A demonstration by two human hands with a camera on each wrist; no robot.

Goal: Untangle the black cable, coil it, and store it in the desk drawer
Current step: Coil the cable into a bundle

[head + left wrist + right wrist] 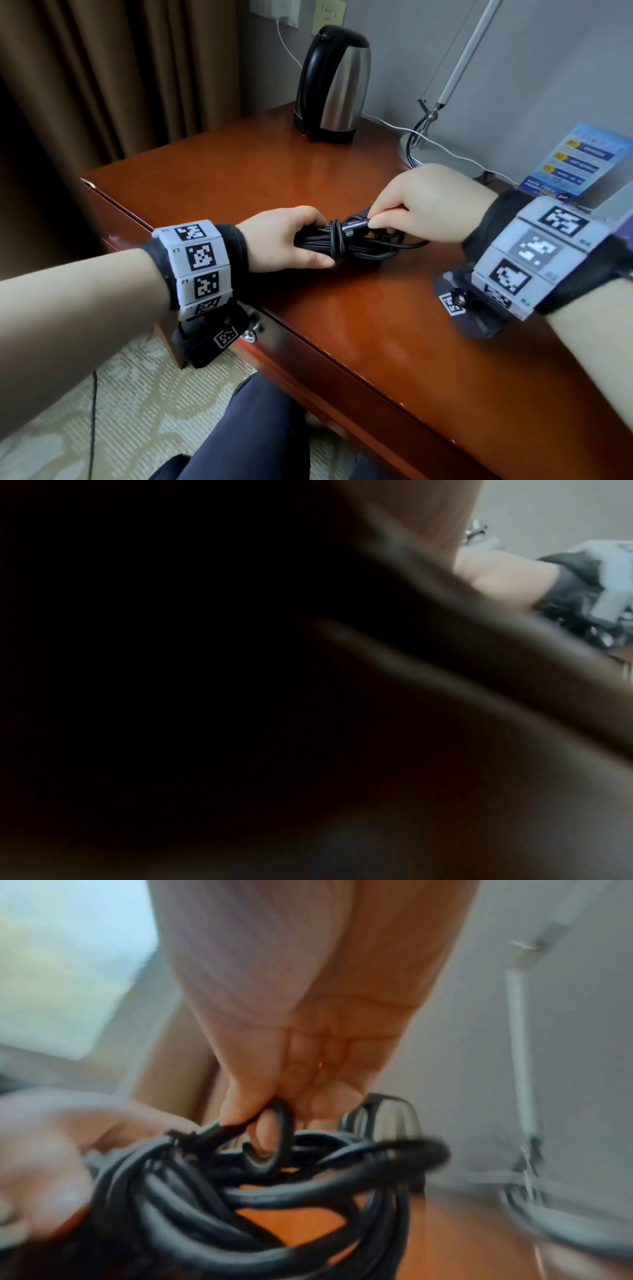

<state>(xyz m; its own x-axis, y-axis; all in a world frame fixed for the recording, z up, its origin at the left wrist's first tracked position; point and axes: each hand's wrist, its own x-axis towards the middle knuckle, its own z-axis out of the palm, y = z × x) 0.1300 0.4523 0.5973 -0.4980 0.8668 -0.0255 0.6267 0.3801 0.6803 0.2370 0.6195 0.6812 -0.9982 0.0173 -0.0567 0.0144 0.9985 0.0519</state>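
While my legs in dark trousers [260, 428] are showing at the bottom centre of the head view, the bench [376, 308] is stretching up and to the right from its near edge, and a drawer front with a metal knob [251, 334] is sitting just under that edge at lower left. At mid-frame I am holding the black cable [346, 241] just above the bench top, already gathered into a bundle with a few turns wrapped round its middle. My left hand [284, 241] is gripping the left end of the bundle, fingers curled round it and thumb lying along the near side. My right hand [428, 205] is meeting it from the right, its fingers narrow and pinching the grey connector [356, 224] that is lying along the top of the bundle. From the right wrist view, my fingers [267, 1131] are hooking through a loop of the cable [308, 1196], though that picture is blurred. My left wrist view is mostly dark, so I cannot tell anything about the grip from there. Further up the frame, an electric kettle [334, 84] is standing near the back of the bench at upper centre. To its right a lamp base [428, 154] is resting with a white cord [455, 154] trailing across it, and a blue card [575, 161] is standing at the right edge by the wall.
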